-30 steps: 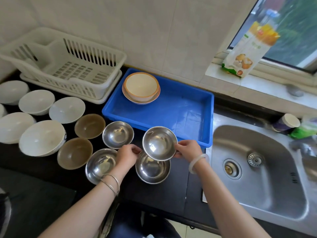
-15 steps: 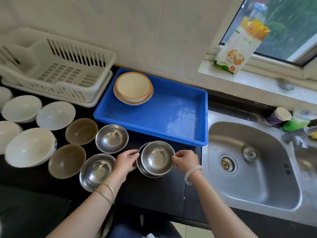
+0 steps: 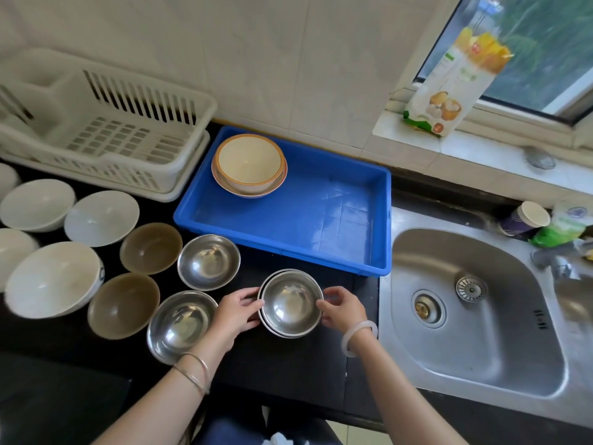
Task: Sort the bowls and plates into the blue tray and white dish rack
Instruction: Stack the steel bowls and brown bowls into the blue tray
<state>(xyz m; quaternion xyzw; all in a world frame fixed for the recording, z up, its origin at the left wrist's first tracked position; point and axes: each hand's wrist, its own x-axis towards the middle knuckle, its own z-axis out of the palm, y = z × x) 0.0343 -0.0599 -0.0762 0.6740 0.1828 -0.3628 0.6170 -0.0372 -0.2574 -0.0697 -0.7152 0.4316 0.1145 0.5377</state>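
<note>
Two steel bowls [image 3: 290, 303] sit nested on the black counter, just in front of the blue tray [image 3: 321, 220]. My left hand [image 3: 236, 311] grips the stack's left rim and my right hand [image 3: 341, 308] grips its right rim. Cream bowls with orange rims [image 3: 248, 165] are stacked in the tray's far left corner. The white dish rack [image 3: 106, 136] stands at the back left with nothing in it. Two more steel bowls [image 3: 208, 261] [image 3: 181, 326], two brown bowls [image 3: 150, 247] [image 3: 123, 305] and several white bowls [image 3: 53, 279] lie to the left.
A steel sink [image 3: 475, 313] lies to the right of the counter. A paper cup [image 3: 526, 218] and a green item [image 3: 561, 226] stand behind it. A food packet [image 3: 449, 88] leans on the window sill. A black counter edge runs along the bottom.
The steel bowl I held up in both hands has come down into the other steel bowl on the counter, and the two are now nested. Both hands stay on the rims.
</note>
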